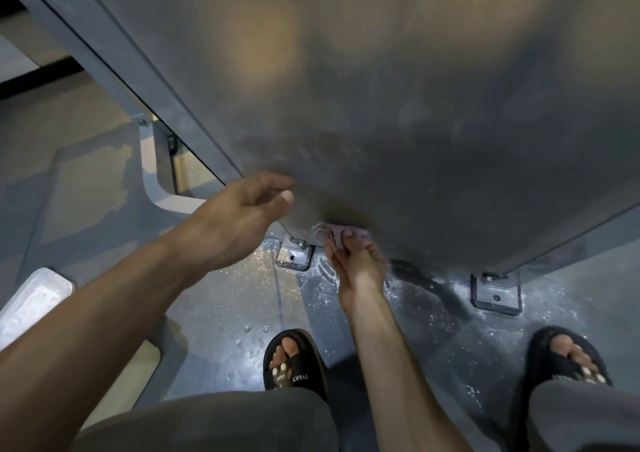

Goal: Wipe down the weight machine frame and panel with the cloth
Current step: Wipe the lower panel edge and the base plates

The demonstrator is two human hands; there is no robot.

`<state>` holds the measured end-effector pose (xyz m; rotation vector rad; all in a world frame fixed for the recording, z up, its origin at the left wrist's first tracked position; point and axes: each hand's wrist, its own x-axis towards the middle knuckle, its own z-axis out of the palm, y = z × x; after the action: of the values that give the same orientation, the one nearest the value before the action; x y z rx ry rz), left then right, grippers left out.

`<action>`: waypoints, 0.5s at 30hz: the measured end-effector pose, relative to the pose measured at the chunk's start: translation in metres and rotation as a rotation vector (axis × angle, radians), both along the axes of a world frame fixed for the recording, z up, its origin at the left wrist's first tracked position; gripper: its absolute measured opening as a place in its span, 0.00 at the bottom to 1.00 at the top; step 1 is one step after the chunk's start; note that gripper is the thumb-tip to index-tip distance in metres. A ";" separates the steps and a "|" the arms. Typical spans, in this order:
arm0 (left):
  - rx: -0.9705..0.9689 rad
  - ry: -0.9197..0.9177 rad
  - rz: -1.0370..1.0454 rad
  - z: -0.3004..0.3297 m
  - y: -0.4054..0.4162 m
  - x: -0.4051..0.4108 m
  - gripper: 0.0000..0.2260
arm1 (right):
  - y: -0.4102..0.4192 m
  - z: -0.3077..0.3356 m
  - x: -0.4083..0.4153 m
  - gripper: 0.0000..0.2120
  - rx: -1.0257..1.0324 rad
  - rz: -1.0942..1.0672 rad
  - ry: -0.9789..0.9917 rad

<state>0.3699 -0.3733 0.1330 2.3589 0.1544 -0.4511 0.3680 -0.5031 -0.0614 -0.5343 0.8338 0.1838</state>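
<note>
Nearest to me are my knees and two black sandals planted on the wet, speckled floor. Just beyond them my right hand is bunched around the lilac cloth, pressing it against the bottom edge of the grey panel, close to its lower left corner. My left hand is held loosely spread and carries nothing; its fingertips are at or near the panel's edge, though I cannot tell if they actually touch.

I judge I am working the lowest strip of the panel, so most of the sheet above looks already covered, with faint smears showing. The next move, as I read it, calls for dragging the cloth rightward along that bottom edge toward the far corner, keeping pressure even.

Two bolted foot plates sit beneath the panel, the left plate right beside the cloth and the right plate farther along; their bolts could snag the fabric. Farther off, the slanted frame bar runs up and away at left, not being wiped for now.
</note>
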 end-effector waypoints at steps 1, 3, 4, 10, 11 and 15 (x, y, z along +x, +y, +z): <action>0.008 0.006 -0.007 0.000 0.002 0.000 0.16 | 0.000 0.005 -0.003 0.11 -0.015 -0.027 -0.040; 0.026 0.007 -0.013 0.001 0.004 -0.001 0.17 | -0.001 0.010 -0.007 0.14 -0.059 -0.063 -0.060; 0.030 0.000 -0.011 0.002 0.006 -0.001 0.17 | 0.001 0.010 -0.005 0.12 -0.084 -0.065 -0.032; -0.010 0.007 -0.012 -0.001 0.003 0.001 0.16 | 0.006 -0.034 0.005 0.03 -0.181 0.011 0.139; -0.017 0.007 -0.009 -0.001 0.003 0.002 0.16 | 0.008 -0.041 0.006 0.04 -0.183 0.026 0.152; -0.035 0.007 -0.017 -0.002 0.003 0.004 0.13 | 0.007 -0.046 0.008 0.08 -0.137 0.079 0.217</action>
<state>0.3740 -0.3705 0.1305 2.3256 0.1287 -0.4670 0.3760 -0.4965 -0.1073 -0.6853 1.0418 0.2619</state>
